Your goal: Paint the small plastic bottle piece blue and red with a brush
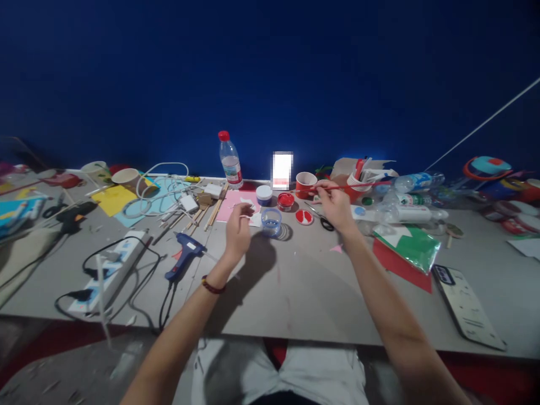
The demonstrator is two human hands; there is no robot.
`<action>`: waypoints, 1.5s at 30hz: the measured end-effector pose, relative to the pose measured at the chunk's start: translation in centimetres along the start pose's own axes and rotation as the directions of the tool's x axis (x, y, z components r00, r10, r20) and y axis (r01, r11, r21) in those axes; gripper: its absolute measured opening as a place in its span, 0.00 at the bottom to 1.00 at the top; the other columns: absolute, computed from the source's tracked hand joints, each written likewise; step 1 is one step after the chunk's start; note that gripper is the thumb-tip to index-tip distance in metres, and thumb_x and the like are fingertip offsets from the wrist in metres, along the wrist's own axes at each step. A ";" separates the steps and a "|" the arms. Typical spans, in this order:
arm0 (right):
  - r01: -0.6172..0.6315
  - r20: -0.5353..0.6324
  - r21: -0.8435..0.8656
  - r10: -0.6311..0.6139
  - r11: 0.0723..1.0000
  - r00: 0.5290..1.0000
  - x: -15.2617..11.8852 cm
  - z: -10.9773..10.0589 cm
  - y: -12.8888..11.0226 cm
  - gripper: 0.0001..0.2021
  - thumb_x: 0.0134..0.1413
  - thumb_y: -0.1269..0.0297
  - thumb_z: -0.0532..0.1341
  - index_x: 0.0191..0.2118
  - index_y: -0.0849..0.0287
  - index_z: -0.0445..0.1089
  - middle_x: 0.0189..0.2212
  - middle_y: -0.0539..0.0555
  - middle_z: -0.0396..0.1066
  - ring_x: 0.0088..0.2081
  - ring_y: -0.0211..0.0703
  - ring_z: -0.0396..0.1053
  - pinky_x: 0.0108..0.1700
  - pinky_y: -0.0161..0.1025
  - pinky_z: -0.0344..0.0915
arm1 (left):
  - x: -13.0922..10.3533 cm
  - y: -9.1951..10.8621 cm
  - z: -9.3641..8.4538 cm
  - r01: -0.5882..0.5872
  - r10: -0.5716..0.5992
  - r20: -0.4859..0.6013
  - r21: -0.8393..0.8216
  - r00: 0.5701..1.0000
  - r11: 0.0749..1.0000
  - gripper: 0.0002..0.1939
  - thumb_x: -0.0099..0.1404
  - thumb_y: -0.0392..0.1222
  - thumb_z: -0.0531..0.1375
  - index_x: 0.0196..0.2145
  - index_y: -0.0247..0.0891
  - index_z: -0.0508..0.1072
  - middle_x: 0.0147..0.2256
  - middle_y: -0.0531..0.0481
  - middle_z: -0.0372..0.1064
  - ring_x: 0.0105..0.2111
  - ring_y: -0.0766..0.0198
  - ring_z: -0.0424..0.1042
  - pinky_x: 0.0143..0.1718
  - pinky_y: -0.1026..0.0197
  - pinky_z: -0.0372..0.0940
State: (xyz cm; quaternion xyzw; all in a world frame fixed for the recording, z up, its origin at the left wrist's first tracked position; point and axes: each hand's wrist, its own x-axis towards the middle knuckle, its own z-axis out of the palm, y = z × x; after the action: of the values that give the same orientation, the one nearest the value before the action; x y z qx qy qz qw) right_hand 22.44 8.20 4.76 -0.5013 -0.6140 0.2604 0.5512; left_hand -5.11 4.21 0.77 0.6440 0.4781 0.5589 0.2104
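Along the table's left side, two pale paper cups stand behind one power strip, and one blue glue gun lies to the strip's right. Farther back, one plastic bottle with a red cap stands upright.

My left forearm slants up from the lower left, one bracelet at the wrist. My left hand is raised with fingers bent, just beside one clear cup holding some liquid; I cannot tell whether those fingertips meet or pinch anything.

Behind that cup are two small jars: one white-lidded jar, and to its right one open jar of red paint. One red-smeared lid lies in front of one red paper cup.

Next comes my right forearm, angling up from the lower right. My right hand, knuckles up, pinches one slender red stick between thumb and fingers. Its long axis runs nearly level from side to side, one end pointing left toward the paint, the other right.

One pair of scissors lies by that wrist. Rightmost, one phone lies near the table's front edge.
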 end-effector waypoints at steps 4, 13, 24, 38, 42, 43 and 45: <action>-0.058 0.033 -0.105 0.062 0.993 0.998 2.1 2.2 -0.4 0.12 0.64 0.57 0.55 0.43 0.58 0.70 0.38 0.57 0.77 0.38 0.45 0.77 0.42 0.42 0.76 | 0.4 -2.6 0.4 0.329 -0.314 0.131 -0.116 0.940 0.937 0.21 0.52 0.33 0.54 0.46 0.40 0.65 0.39 0.47 0.71 0.40 0.59 0.73 0.44 0.50 0.71; 0.002 0.133 -0.430 0.061 0.903 0.989 2.3 4.3 -2.1 0.11 0.64 0.64 0.51 0.39 0.56 0.72 0.41 0.58 0.78 0.46 0.53 0.73 0.50 0.48 0.65 | -1.3 -2.9 0.5 0.274 -0.221 0.319 -0.131 0.922 0.953 0.39 0.50 0.40 0.68 0.59 0.46 0.61 0.60 0.42 0.62 0.64 0.46 0.59 0.65 0.40 0.51; 0.043 0.155 -0.444 0.029 0.895 0.987 2.0 3.8 -1.9 0.14 0.66 0.62 0.51 0.42 0.56 0.74 0.43 0.58 0.78 0.48 0.52 0.73 0.52 0.47 0.64 | -0.8 -2.0 3.3 0.382 -0.352 0.154 -0.277 0.923 0.882 0.36 0.34 0.34 0.77 0.44 0.45 0.73 0.47 0.45 0.68 0.57 0.44 0.62 0.63 0.37 0.50; 0.086 0.172 -0.457 -0.007 0.886 0.985 2.0 4.6 -0.9 0.13 0.63 0.66 0.54 0.36 0.57 0.76 0.42 0.60 0.80 0.47 0.53 0.75 0.54 0.48 0.66 | -1.0 -0.7 3.2 0.572 -0.394 0.422 -0.683 0.816 0.454 0.27 0.46 0.49 0.75 0.44 0.41 0.78 0.47 0.45 0.77 0.54 0.46 0.71 0.65 0.37 0.53; 0.063 0.144 -0.439 0.000 0.896 0.990 2.0 4.4 -1.0 0.14 0.63 0.65 0.53 0.37 0.57 0.76 0.39 0.58 0.80 0.44 0.52 0.76 0.51 0.46 0.68 | -0.9 -1.2 2.9 0.619 -0.393 0.486 -0.689 0.781 0.378 0.26 0.44 0.54 0.75 0.40 0.41 0.80 0.48 0.44 0.77 0.59 0.43 0.67 0.67 0.40 0.50; 0.062 0.131 -0.422 -0.006 0.904 0.991 2.0 4.4 -1.0 0.14 0.63 0.64 0.52 0.38 0.57 0.76 0.40 0.58 0.80 0.44 0.51 0.76 0.50 0.46 0.68 | -1.0 -1.3 2.8 0.625 -0.387 0.497 -0.686 0.777 0.373 0.26 0.45 0.55 0.75 0.41 0.41 0.80 0.48 0.43 0.77 0.60 0.43 0.66 0.68 0.40 0.49; 0.071 0.110 -0.395 -0.030 0.916 0.993 2.0 4.5 -0.7 0.15 0.63 0.64 0.52 0.38 0.57 0.76 0.42 0.57 0.80 0.45 0.50 0.76 0.52 0.46 0.68 | -1.0 -1.3 2.7 0.633 -0.369 0.518 -0.679 0.772 0.372 0.26 0.47 0.55 0.74 0.42 0.40 0.80 0.49 0.42 0.77 0.61 0.43 0.65 0.68 0.41 0.49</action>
State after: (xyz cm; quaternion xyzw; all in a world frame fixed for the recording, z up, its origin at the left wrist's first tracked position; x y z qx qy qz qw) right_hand 18.24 10.77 5.08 -0.5730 -0.6941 0.1408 0.4124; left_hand -2.99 4.63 -1.60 0.3590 0.2961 0.5250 0.7126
